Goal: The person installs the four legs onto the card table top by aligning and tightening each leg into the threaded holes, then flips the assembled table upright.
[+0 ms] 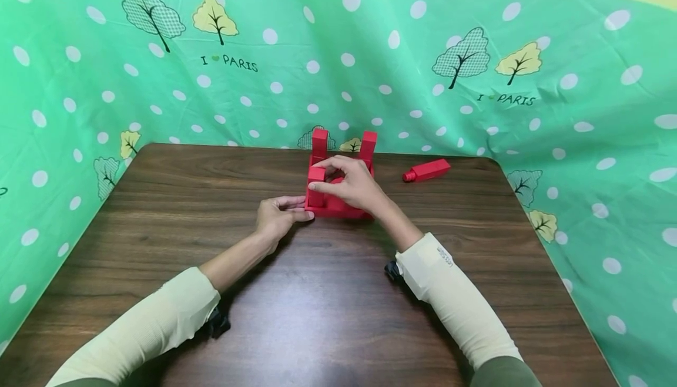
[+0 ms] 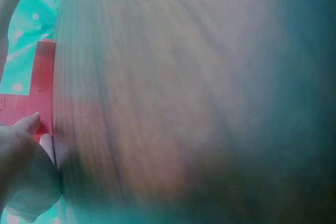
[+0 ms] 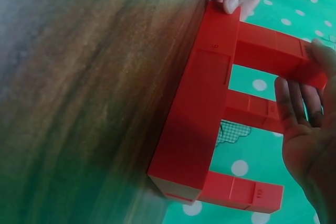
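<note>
A red base lies on the table with three square legs standing up from it, like a small upturned stool. My left hand grips its near left corner, thumb at the front and fingers at the side. My right hand pinches the top of the near left leg between thumb and fingers. In the right wrist view, this leg meets the base beside my left thumb. Two far legs stand behind. The left wrist view shows little beyond the base's edge and my left hand.
A loose red leg with a threaded end lies to the right of the base. The dark wooden table ends just behind the far legs. A green dotted curtain hangs behind and along the sides.
</note>
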### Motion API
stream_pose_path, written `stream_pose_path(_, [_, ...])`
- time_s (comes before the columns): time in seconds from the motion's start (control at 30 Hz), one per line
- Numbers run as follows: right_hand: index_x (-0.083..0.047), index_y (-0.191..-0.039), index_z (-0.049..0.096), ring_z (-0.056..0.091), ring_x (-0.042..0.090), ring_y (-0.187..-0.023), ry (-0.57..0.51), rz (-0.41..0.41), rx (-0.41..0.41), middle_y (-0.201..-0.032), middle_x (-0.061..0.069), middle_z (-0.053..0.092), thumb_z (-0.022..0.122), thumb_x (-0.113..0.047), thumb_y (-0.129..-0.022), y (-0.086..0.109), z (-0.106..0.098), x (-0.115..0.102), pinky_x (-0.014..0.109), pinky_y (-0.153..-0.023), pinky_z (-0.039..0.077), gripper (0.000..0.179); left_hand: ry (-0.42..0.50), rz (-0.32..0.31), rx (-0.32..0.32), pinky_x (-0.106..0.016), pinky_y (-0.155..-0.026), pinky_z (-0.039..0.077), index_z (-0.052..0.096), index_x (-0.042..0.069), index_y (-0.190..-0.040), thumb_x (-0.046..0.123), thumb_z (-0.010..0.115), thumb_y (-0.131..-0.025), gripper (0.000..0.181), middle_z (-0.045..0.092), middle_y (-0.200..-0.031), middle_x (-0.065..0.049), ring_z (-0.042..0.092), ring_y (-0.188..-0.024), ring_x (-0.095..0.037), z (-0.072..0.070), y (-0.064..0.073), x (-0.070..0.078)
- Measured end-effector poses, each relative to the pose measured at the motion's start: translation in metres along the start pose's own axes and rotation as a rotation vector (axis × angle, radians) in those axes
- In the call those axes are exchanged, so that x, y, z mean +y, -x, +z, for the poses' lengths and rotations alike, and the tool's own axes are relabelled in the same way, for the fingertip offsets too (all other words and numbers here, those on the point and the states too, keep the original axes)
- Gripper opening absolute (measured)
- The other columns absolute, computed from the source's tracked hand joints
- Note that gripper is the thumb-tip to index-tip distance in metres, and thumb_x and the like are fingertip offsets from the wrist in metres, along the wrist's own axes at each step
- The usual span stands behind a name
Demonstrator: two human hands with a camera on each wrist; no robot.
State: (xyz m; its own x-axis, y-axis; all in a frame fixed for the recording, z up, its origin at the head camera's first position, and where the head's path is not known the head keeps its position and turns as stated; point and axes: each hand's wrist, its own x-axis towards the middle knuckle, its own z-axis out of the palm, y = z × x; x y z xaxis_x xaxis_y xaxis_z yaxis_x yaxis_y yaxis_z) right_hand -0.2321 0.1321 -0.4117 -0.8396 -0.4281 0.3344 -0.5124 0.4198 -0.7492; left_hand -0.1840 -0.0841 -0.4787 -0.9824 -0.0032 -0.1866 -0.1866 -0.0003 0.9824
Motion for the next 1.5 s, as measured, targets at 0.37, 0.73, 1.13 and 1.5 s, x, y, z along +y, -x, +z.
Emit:
stream_pose_path(0.37, [-0.012,-0.136,0.081,0.079,0.022,-0.113,-0.008,0.024,-0.018,-0.122,0.005,0.084,0.096,-0.026,-0.093,0.006,-0.007,0.002,0.045,-0.104,0.067,0.047,-0.031,-0.018,-0.012,-0.014,-0.079,0.064,0.083,-0.001,-0.130,-0.004,0.096,-0.083,0.049,0.084,-0.122,-0.023,0.080,-0.088,-0.001,-0.002,0.000,0.001])
stream_pose_path(0.73, [-0.012,-0.138,0.079,0.078,0.022,-0.114,-0.039,0.104,0.000,-0.124,0.006,0.084,0.090,-0.030,-0.099,0.022,-0.037,0.009,0.056,-0.104,0.066,0.044,-0.057,-0.031,-0.020,-0.014,-0.080,0.063,0.083,0.000,-0.131,-0.001,0.097,-0.084,0.049,0.084,-0.124,-0.022,0.080,-0.089,-0.001,-0.004,0.001,0.005])
stream_pose_path(1.13, [-0.012,-0.136,0.081,0.080,0.018,-0.105,0.018,0.190,0.139,-0.124,0.010,0.085,0.083,-0.028,-0.106,0.041,-0.083,0.025,0.018,-0.087,0.062,0.034,-0.063,-0.065,-0.050,-0.014,-0.085,0.063,0.080,-0.001,-0.134,-0.001,0.094,-0.087,0.049,0.085,-0.124,-0.016,0.076,-0.094,-0.002,-0.013,0.007,0.011])
stream_pose_path(1.5, [-0.012,-0.133,0.082,0.070,-0.004,-0.098,0.114,0.270,0.272,-0.124,0.016,0.084,0.079,-0.032,-0.108,0.062,-0.131,0.057,0.013,-0.082,0.055,0.032,-0.135,0.056,-0.123,-0.013,-0.087,0.061,0.077,-0.003,-0.132,0.000,0.091,-0.090,0.045,0.081,-0.124,-0.023,0.076,-0.095,-0.007,-0.016,0.021,0.011])
